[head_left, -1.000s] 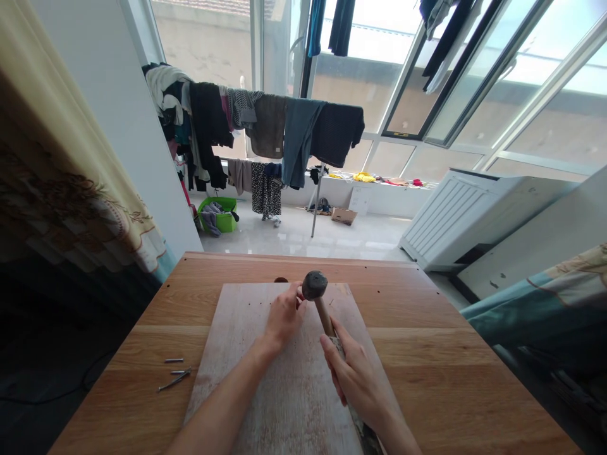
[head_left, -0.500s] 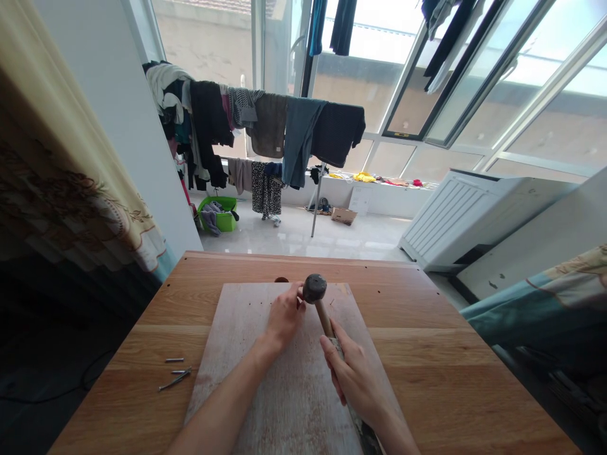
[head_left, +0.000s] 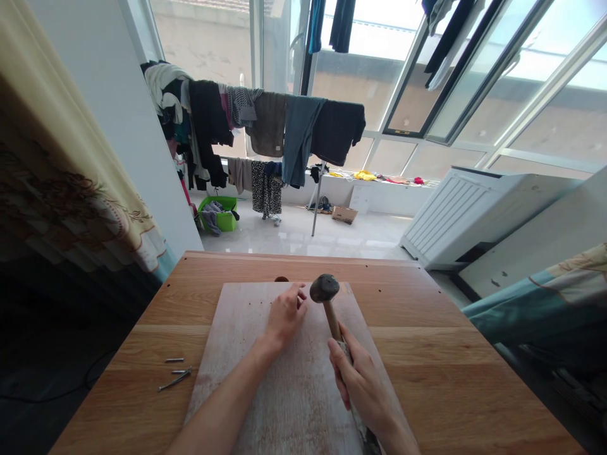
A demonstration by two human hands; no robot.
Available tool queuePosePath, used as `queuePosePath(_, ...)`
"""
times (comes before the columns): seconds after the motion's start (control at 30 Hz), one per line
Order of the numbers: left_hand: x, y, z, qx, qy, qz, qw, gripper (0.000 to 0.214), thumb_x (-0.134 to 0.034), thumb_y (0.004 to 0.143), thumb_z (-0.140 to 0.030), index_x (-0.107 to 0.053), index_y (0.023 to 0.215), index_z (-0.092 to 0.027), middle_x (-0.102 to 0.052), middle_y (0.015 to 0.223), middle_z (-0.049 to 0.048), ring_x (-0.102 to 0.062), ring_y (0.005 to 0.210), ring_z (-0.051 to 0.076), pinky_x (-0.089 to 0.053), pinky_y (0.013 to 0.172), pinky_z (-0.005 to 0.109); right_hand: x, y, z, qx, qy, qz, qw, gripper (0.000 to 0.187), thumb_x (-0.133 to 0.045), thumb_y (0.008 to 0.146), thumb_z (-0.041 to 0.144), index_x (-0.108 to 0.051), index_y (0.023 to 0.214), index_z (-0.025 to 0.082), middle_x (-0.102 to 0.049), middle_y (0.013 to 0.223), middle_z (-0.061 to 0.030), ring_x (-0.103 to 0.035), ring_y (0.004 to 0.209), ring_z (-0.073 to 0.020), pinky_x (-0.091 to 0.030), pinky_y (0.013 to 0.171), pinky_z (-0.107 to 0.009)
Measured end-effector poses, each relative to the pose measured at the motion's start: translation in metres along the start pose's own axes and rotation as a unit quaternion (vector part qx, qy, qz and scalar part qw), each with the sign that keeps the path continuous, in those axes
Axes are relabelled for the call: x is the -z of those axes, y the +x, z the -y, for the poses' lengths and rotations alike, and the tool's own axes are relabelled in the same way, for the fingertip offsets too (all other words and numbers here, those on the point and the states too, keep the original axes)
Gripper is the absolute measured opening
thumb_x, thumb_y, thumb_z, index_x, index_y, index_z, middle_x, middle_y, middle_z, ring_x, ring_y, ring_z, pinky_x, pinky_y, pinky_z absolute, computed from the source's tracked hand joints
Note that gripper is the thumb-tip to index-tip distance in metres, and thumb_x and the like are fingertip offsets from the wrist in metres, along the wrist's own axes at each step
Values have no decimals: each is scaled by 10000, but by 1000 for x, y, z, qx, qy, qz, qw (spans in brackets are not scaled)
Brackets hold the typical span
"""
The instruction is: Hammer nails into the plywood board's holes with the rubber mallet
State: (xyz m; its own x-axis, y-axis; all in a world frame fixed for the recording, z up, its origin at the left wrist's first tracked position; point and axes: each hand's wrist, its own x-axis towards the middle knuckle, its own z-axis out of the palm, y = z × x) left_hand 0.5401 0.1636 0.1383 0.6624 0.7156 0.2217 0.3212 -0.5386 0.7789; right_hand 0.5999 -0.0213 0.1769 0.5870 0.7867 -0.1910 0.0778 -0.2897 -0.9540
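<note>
My right hand (head_left: 358,373) is wrapped round the wooden handle of a black-headed mallet (head_left: 325,289). The mallet's head is raised over the far part of a worn, whitish board (head_left: 284,392), just right of my left hand. My left hand (head_left: 287,314) rests at the board's far edge, its fingers curled together; whatever they pinch is hidden from view. Small dark marks dot the board's far end, left of that hand. On the table, left of the board, lie several metal nails (head_left: 177,371).
The board lies on a wooden table (head_left: 450,354) with a dark round hole (head_left: 281,279) behind it. Beyond the table stand a laundry-laden drying rack (head_left: 317,202), a green basket (head_left: 226,221) and a white ribbed cabinet-like unit (head_left: 455,215). Curtains (head_left: 90,189) hang at both sides.
The mallet and my right hand have shifted a little to the right, away from my left hand. My left hand stays in nearly the same place.
</note>
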Motion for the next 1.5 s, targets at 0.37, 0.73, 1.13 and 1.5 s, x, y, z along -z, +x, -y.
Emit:
queuePosePath(0.37, 1, -2, -3, -18, 5, -32, 999, 380, -670, 842, -220, -595, 1214, -211, -627, 1142, 47, -656, 731, 133, -544, 743, 293, 29, 2, -29, -11, 111, -105, 988, 518, -623, 852, 750, -509, 873, 245, -458, 564, 125, -362, 307, -52, -363, 263, -181)
queuePosePath(0.73, 114, -84, -5, -114, 238, 5, 965, 249, -433, 957, -137, -647, 1058, -216, -693, 989, 54, -681, 934, 237, -545, 835, 381, 35, 9, -38, -52, 58, -102, 992, 495, -632, 805, 723, -543, 922, 251, -497, 535, 116, -418, 308, -97, -386, 266, -218)
queuePosePath(1.13, 178, -198, 107, -43, 384, -58, 921, 395, -372, 1000, -266, -729, 1169, -247, -791, 1094, 57, -756, 965, 237, -596, 828, 326, 32, 5, -35, -47, 62, -96, 992, 497, -594, 835, 743, -501, 864, 256, -476, 554, 115, -423, 343, -84, -385, 289, -201)
queuePosePath(1.5, 177, -172, 76, 4, 372, 24, 928, 341, -393, 942, -184, -718, 879, -267, -739, 916, 45, -710, 840, 226, -567, 746, 314, 32, 5, -35, -51, 71, -102, 991, 516, -600, 814, 764, -479, 843, 263, -479, 548, 112, -417, 340, -90, -379, 285, -212)
